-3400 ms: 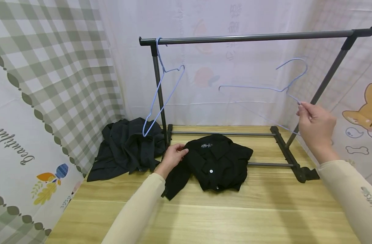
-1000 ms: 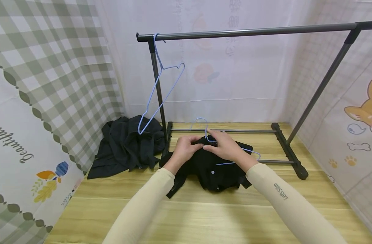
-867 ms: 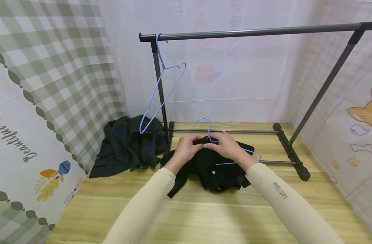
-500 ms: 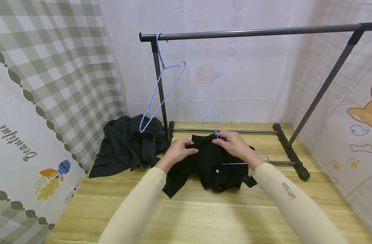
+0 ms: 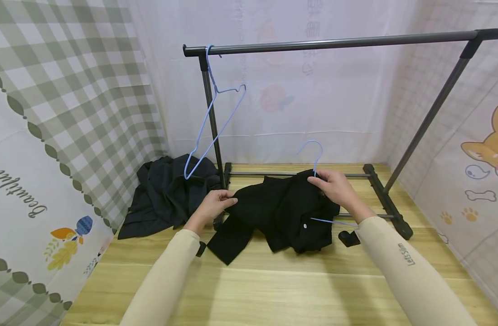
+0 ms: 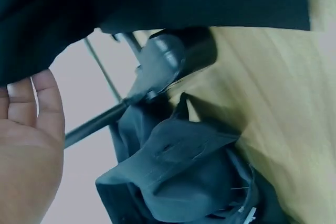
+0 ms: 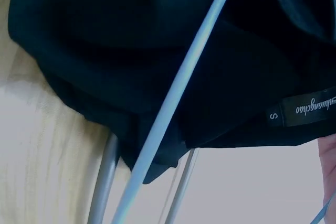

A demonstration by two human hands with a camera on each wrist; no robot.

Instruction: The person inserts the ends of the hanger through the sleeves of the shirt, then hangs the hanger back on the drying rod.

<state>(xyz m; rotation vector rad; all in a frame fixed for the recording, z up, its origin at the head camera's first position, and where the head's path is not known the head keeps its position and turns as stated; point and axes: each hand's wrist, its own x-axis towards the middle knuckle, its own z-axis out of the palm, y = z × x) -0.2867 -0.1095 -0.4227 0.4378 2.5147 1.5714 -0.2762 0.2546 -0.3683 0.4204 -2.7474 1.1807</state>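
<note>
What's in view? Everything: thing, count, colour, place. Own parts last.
Table: 1, light wood, underneath
Wall cloths: count unclear, green-white check left, printed white behind and right
Clothes rack: 1, dark grey, on table
Upper hanger: 1, blue, on rack's left end
Black garment: 1, black, mid-table
Lower hanger: 1, blue, at black garment's right
Neck label: 1, black, on black garment
Button: 1 visible, white, on black garment
Clothes heap: 1, near-black, table's far left
Sleeves: 2, cream, forearms
Left grip: 1, bare, pinching black garment's left
Right grip: 1, bare, pinching black garment below lower hanger's hook
</note>
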